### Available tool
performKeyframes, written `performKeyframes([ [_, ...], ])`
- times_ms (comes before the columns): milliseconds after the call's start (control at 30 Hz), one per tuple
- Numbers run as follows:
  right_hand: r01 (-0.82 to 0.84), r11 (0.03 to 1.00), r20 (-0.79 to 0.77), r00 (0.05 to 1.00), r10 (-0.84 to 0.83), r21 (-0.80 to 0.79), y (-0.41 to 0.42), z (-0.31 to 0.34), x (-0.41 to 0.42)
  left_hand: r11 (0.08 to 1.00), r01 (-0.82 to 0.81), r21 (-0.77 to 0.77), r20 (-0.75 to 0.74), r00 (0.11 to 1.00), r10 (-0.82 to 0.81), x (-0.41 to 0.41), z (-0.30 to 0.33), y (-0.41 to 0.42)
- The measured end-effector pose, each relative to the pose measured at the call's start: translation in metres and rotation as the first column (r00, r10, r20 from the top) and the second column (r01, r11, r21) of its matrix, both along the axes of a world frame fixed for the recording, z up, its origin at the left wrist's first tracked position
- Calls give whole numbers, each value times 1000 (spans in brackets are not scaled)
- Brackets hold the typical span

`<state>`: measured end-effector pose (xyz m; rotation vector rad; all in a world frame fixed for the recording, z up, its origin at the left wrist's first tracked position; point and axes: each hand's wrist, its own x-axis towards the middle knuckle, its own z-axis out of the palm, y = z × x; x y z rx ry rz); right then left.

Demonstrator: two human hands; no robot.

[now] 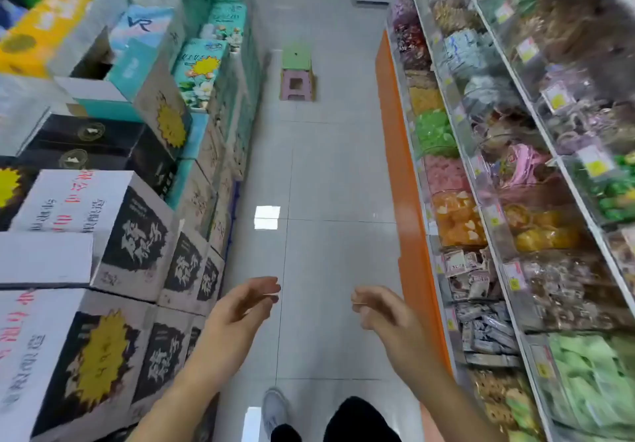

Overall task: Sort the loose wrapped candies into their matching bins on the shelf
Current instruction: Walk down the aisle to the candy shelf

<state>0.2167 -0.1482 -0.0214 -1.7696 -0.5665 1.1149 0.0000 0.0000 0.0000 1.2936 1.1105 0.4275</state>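
My left hand (245,300) and my right hand (378,307) are held out over the aisle floor, fingers loosely curled and apart, with nothing visible in either. The candy shelf (405,173) with an orange base runs along the right. Its clear bins hold wrapped candies: green ones (433,131), pink ones (443,173), orange ones (457,218), brown and white packets (467,275), and pale green packs (591,376) nearest me. Both hands are left of the shelf and touch no bin. I see no loose candy on the floor.
Stacked cardboard boxes (113,235) and tissue packs (202,70) line the left side of the aisle. Two small plastic stools, green (296,57) over pink (297,86), stand on the grey tiled floor ahead. My shoe (275,407) shows at the bottom.
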Motion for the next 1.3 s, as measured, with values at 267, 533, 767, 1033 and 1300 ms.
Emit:
performKeyframes([
  [267,17,1000,-39,999,-18,-24,109,-27,98,998,59,38,-56,997,-57,100,-19,127],
  [533,-93,995,9,996,93,33,278,-7,210,999,-44,-24,-75,996,42,181,-15,236],
  [767,-98,995,30,995,97,32,429,-8,263,999,-34,-11,-74,997,34,232,-31,385],
  [1033,68,997,-41,997,-69,-37,564,-9,316,996,86,3,-79,993,-85,312,-14,583],
  [1300,93,991,-63,993,-100,-99,684,-31,435,990,134,32,-88,987,-131,442,-21,726],
])
